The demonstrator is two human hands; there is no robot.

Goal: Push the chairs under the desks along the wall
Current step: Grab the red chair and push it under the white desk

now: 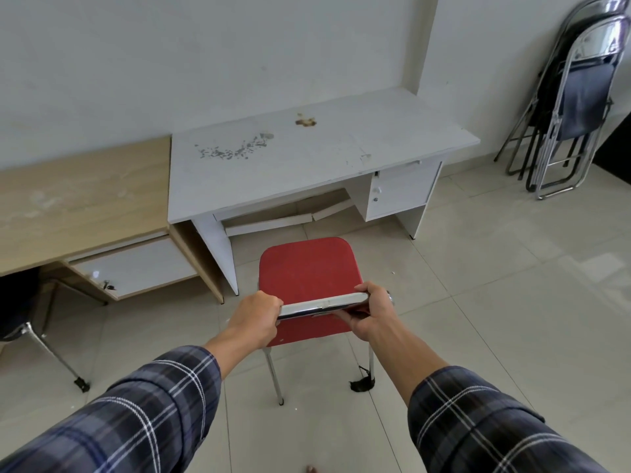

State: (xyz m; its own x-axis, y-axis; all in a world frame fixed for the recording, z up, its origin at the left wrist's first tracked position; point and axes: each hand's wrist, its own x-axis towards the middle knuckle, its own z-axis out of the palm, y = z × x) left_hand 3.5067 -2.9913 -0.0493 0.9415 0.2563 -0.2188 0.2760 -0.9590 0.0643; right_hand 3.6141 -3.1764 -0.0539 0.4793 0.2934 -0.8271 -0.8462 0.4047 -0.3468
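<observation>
— The red chair [307, 268] seat?
— Matt, faintly grainy covering; top rail [324, 304] and legs [275, 377] are shiny chromed metal.
— And the desks?
— The white desk [307, 158] is smooth matt laminate, scuffed; the tan desk [85, 199] shows wood grain. Glossy floor tiles [495, 302].

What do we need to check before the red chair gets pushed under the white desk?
1. Hold: left-hand grip and right-hand grip curl round the shiny metal back rail: ok.
2. Aim: red padded chair faces the opening of the white laminate desk, between its side panel and drawer unit: ok.
3. Room under the desk: loose white boards lie on the floor there: not ok.
4. Legs free: a black scrap sits at the chair's right rear leg: cannot tell.
5. Seat lower than the desk top: cannot tell.
</observation>
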